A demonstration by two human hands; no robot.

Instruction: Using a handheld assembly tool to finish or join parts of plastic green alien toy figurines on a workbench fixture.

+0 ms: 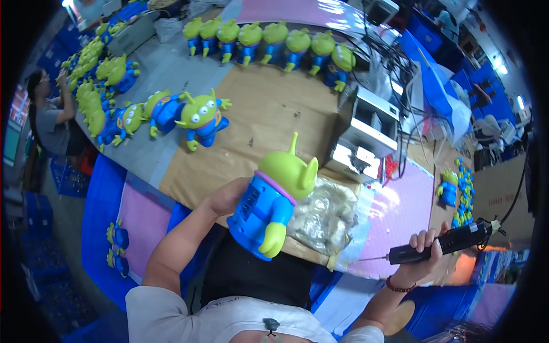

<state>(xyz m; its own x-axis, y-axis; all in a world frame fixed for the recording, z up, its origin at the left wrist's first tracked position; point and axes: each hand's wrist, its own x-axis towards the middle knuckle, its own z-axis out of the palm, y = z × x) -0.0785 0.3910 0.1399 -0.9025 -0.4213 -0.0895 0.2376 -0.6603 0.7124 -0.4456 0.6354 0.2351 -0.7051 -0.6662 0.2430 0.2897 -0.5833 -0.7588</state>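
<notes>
My left hand [230, 197] is closed on a toy alien figure [260, 214] with a green head, a pink collar and a blue body. The figure's back faces up, showing slots and recesses, and its antenna points away from me. Part of my left hand is hidden behind the toy. Off to the right, my right hand [424, 247] is wrapped round a black electric screwdriver [466, 236]. The thin bit [373, 259] points left toward the toy, well apart from it. A cable runs up from the screwdriver's rear end.
A row of similar figures [274, 43] stands along the table's far side, with more clustered at left. Beside the toy lies a clear plastic bag [326, 214], near a metal box-shaped device [366, 134] and tangled cables. Blue bins [106, 217] flank the table. Another person [48, 114] stands far left.
</notes>
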